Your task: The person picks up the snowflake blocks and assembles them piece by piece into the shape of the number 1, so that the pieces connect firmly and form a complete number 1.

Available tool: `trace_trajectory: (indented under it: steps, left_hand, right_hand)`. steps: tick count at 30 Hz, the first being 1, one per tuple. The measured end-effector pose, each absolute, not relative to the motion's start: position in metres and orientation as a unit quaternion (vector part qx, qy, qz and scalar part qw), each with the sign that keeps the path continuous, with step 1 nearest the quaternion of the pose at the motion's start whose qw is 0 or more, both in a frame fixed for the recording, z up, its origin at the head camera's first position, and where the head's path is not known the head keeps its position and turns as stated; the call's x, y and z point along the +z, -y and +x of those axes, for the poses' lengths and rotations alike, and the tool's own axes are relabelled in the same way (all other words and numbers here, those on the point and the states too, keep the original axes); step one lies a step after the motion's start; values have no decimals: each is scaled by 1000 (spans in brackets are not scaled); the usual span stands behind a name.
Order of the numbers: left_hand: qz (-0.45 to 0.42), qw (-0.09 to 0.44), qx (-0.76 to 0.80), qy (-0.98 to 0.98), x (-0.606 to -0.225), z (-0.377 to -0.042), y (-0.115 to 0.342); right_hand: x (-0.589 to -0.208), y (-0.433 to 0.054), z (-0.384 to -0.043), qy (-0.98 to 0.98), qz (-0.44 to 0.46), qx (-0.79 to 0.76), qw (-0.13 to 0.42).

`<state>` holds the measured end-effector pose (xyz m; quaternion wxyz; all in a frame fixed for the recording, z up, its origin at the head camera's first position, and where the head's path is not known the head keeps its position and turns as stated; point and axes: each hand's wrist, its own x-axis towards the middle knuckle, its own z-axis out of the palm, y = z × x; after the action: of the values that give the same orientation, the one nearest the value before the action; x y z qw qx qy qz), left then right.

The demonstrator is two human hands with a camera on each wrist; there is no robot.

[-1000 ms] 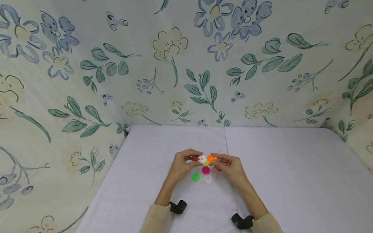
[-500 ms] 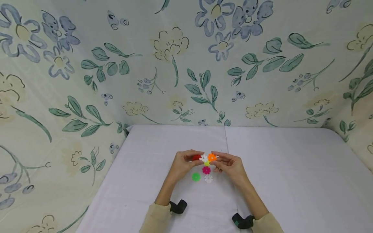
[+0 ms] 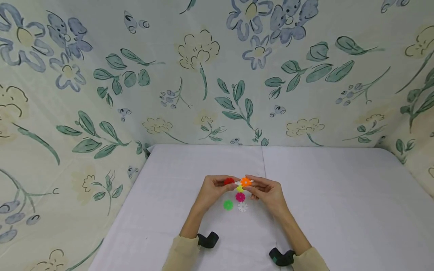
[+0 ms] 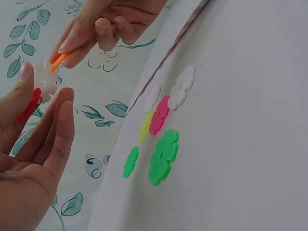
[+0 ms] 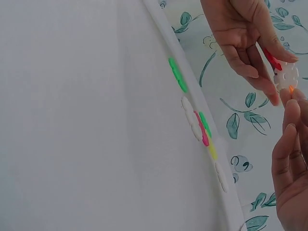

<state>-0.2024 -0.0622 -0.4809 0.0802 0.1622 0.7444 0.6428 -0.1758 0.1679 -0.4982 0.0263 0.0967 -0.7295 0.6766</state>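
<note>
My left hand pinches a red flower-shaped plastic disc between thumb and fingers. A white notched disc stands between the two hands, its rim meeting the red one. From the other side my right hand pinches an orange disc, whose edge is at the white disc's rim in the left wrist view. Both hands are raised above the table, and fingers cover parts of the red and orange discs.
Loose discs lie on the white-covered table below the hands: pink, yellow, green and white. Further green and white ones lie beyond. A floral cloth hangs behind.
The red disc has turned from edge-on to face the head camera. The white disc between the hands has turned from face-on to nearly edge-on. Both hands stay in almost the same place.
</note>
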Motion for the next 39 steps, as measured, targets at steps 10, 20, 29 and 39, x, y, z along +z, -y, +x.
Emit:
trace_trajectory:
  steps: [10, 20, 29, 39]
  left_hand:
    - [164, 65, 665, -726, -479, -203, 62]
    - [211, -3, 654, -727, -480, -203, 61]
    - [216, -19, 629, -747, -478, -201, 57]
    - [231, -5, 602, -764, -472, -198, 57]
  right_hand:
    - [-496, -165, -175, 730, 74, 679, 19]
    - [-493, -164, -174, 736, 76, 673, 18]
    - [-493, -165, -174, 739, 60, 670, 28]
    - [-492, -166, -174, 736, 67, 672, 29]
